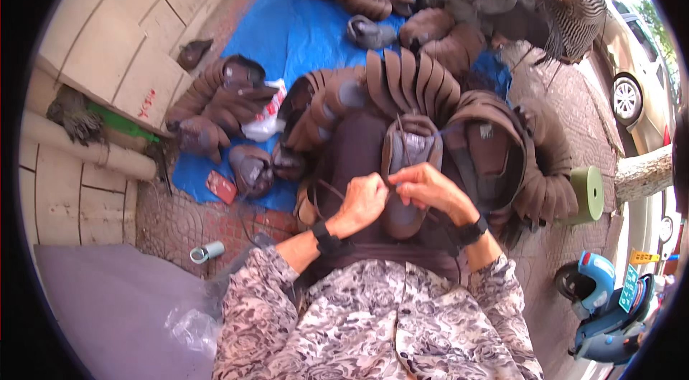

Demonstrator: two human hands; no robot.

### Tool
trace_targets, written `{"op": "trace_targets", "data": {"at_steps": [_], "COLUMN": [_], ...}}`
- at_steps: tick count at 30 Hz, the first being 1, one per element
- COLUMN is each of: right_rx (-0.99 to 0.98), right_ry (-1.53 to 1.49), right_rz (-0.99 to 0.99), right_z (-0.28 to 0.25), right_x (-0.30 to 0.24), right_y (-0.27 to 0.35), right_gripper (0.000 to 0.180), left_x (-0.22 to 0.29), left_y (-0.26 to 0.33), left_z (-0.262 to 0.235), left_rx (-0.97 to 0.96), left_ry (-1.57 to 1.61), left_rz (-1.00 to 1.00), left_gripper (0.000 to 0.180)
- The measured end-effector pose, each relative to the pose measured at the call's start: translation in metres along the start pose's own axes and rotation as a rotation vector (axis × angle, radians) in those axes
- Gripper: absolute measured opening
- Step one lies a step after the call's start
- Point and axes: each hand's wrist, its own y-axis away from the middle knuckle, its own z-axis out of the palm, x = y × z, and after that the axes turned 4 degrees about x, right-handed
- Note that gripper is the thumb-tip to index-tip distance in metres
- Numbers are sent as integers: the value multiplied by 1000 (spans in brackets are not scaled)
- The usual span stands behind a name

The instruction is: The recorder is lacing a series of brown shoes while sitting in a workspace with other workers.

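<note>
Your left hand and right hand meet near you at the centre, both pinching a thin dark thread over the brown shoe upper lying on your lap. Beyond it, stacked brown uppers fan across the blue tarp; a green roll lies right.

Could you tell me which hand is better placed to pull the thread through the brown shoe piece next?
Probably the right hand: its fingers pinch at the thread over the brown shoe piece, while the left hand grips beside it, steadying.
</note>
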Motion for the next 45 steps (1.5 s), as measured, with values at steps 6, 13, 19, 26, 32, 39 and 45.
{"op": "trace_targets", "data": {"at_steps": [6,13,19,26,32,39,45], "right_rx": [-8,-27,256,400,311,218,205], "right_ry": [-136,-132,627,896,963,1062,979], "right_rz": [29,28,-191,-695,-579,-425,-482], "right_z": [5,5,22,21,13,15,11], "right_x": [22,24,19,33,26,23,19], "right_y": [8,4,-8,-16,-19,-22,-21], "right_gripper": [28,27,23,8,10,12,10], "left_x": [-2,-12,-6,18,-2,0,-11], "left_y": [4,7,3,-22,-47,-44,-45], "left_z": [4,12,10,-30,-27,-21,-15], "left_rx": [-202,7,-106,58,-287,-110,-116], "left_ry": [285,-87,-15,-470,-492,-614,-508], "left_rz": [-277,113,-30,653,709,774,674], "left_gripper": [21,16,13,44,46,46,43]}}
